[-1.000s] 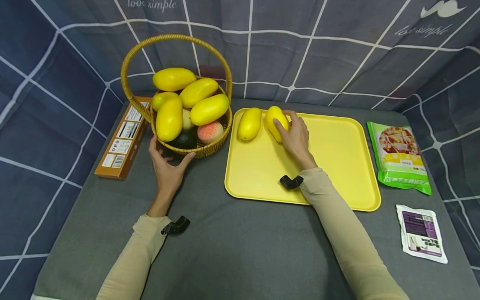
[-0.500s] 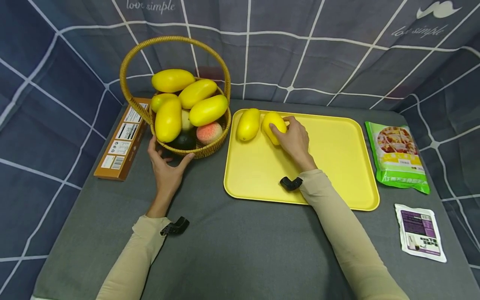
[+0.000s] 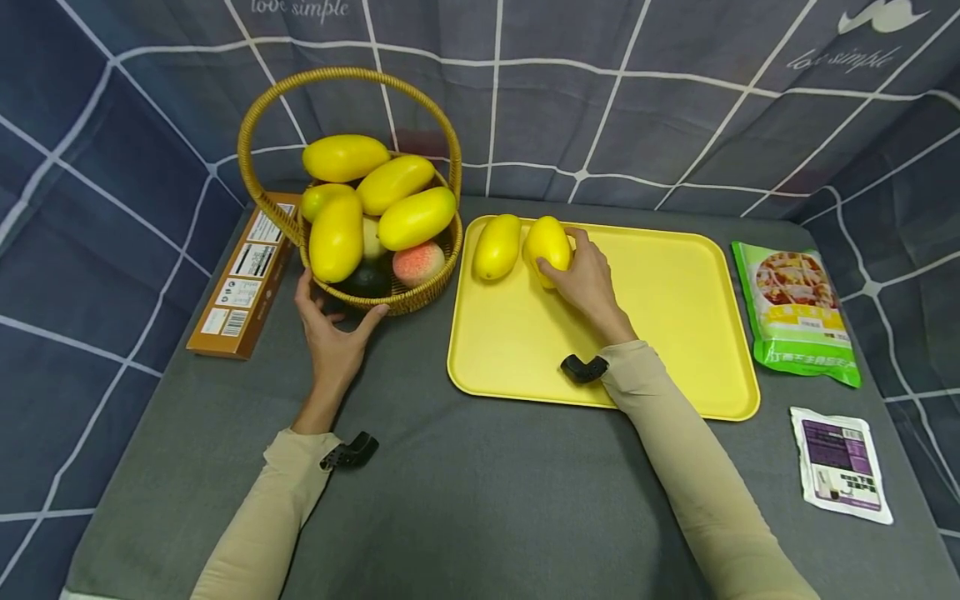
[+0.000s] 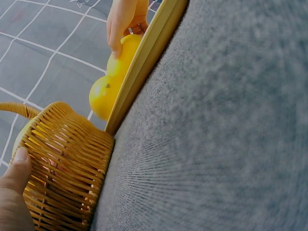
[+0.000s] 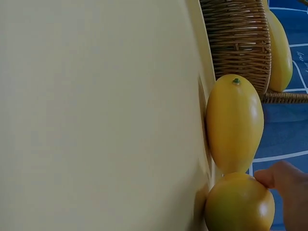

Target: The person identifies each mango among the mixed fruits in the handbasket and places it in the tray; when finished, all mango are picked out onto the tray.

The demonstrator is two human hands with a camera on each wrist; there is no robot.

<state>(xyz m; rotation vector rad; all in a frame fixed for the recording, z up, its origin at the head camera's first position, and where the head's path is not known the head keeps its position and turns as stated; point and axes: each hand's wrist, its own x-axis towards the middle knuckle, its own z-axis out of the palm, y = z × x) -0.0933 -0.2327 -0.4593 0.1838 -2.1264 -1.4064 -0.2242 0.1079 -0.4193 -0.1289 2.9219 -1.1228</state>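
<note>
A mango on the yellow tray is held by my right hand, thumb on its near side and fingers on its far right. Close to its left lies a second mango; the right wrist view shows the two end to end, nearly touching. My left hand grips the front of the wicker basket, with the thumb against its rim in the left wrist view. Several mangoes, a peach and a dark green fruit fill the basket.
A brown box lies left of the basket, partly behind it. Right of the tray are a green food bag and a white-and-purple pouch. A grid-patterned cloth rises behind the table.
My right hand has brought its mango slightly left and down, beside the other one on the tray, and turned it more upright. The left hand and basket stay in place.
</note>
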